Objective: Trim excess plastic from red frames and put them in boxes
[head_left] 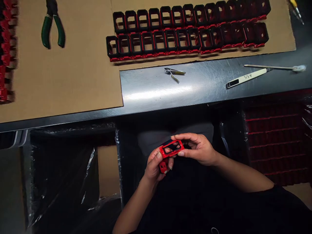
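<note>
While the left hand (153,165) and right hand (201,150) hold a red frame (173,153) between them, its handling looks unfinished; beyond them, two rows of similar frames (183,31) stand on cardboard (80,74), perhaps finished. Whether red pieces (275,142) right of the right hand are done is unclear.

Spanning the upper part of the frame: a shiny metal tabletop (146,94), overlaid with brown cardboard (80,74) at left and along the top. Lying on the cardboard at upper left: green-handled pliers (46,31), with red-and-black parts (5,48) along the left edge. Lined up from top centre to upper right: an upper row of black-rimmed red frames (194,19) and a lower row of the same (188,40). On bare metal: small clippers (179,71) near centre; at right, white tweezers (246,78) marked "A55," close against a cotton swab (273,67); in the top right corner, a yellow-handled tool (294,4).
</note>
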A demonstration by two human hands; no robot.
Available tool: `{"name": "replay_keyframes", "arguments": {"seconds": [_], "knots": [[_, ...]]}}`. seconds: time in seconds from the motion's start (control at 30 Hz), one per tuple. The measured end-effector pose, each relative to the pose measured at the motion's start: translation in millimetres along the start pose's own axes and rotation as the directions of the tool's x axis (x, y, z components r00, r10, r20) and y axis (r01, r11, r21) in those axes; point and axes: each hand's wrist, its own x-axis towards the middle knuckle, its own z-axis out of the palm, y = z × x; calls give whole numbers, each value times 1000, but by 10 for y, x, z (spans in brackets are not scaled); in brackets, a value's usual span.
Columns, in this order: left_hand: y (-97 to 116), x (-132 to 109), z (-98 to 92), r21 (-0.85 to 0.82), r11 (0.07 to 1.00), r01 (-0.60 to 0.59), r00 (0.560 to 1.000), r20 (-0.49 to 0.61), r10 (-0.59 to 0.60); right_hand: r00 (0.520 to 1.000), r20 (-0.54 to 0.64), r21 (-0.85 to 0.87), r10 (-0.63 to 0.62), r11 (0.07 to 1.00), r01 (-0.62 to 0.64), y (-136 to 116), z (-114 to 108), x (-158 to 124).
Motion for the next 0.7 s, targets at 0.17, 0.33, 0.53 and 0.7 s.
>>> {"name": "replay_keyframes", "arguments": {"seconds": [0.17,0.33,0.53,0.7], "knots": [[15,-3,9,4,1000,14,1000,-1,-14,1000,6,32,27,999,-27,26,-12,17],[7,10,41,-6,1000,27,999,-35,-27,999,39,-9,12,1000,-12,69,-70,31],[185,-20,59,155,988,-1,998,63,-9,986,115,-351,-118,924,151,59,-122,27],[1166,-122,63,682,600,-418,848,57,526,993,56,-413,-104,903,118,33,-127,51]]}}
